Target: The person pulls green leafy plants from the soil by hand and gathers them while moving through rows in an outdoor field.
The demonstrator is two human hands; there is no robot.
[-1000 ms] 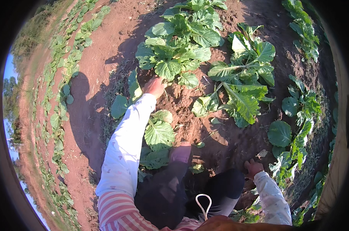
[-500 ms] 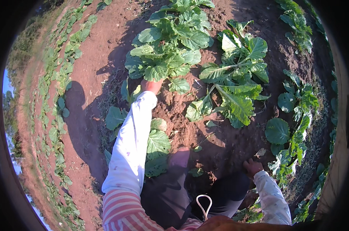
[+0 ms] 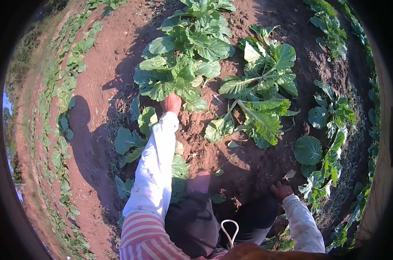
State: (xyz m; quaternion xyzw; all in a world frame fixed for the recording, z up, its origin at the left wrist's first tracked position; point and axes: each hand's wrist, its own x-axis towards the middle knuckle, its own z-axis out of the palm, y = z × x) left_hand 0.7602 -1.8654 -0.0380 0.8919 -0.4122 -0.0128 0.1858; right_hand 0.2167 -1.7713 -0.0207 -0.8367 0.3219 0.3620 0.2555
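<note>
Under the leafy plant [image 3: 183,71] sits the left hand [image 3: 172,104], the right hand [image 3: 282,191] near soil [image 3: 257,175], whose grips I cannot tell.

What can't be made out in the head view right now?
Left bare hand: head view, fingers and grip hidden under the broad-leaved green plant.
That plant's stem base: head view, hidden by its leaves.
Right bare hand: head view, small and shadowed; grip unclear.
Hazy green vegetation, far left: head view, blurred, cut off by the dark rim.

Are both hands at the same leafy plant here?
No, the left hand is at the lower leaves of a green plant, while the right hand is apart, near the knee.
</note>
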